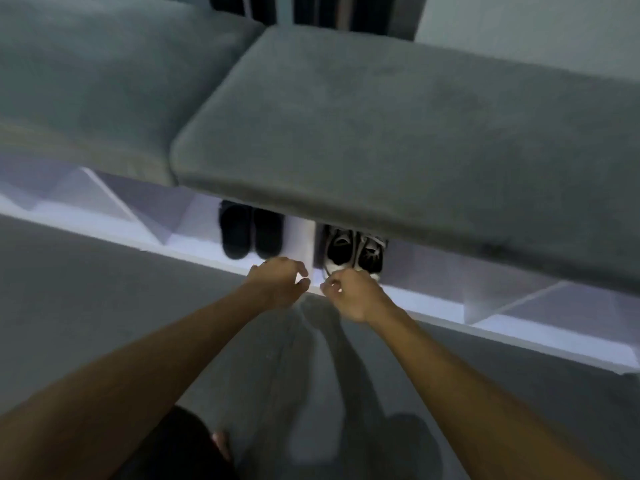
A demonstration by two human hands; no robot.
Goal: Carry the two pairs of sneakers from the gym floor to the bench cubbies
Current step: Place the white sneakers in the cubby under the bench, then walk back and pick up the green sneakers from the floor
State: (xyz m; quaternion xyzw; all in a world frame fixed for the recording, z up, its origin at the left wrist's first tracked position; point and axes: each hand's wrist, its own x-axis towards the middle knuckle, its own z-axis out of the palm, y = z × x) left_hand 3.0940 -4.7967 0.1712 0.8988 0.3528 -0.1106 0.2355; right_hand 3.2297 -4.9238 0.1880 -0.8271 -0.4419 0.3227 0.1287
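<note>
A pair of black sneakers (250,232) stands in a white cubby under the grey cushioned bench (398,133). In the cubby to its right sits a black-and-white pair (355,251), heels toward me. A white divider (300,242) separates the two cubbies. My left hand (278,287) hovers in front of the divider, fingers curled and apart, holding nothing. My right hand (351,294) is just in front of the black-and-white pair's heels, fingers loosely curled, and it holds nothing that I can see.
A second grey cushion (104,81) lies on the bench to the left. More white cubbies (519,299) run along under the bench on both sides. Grey carpet floor (104,306) lies in front, with my bare foot (221,441) below.
</note>
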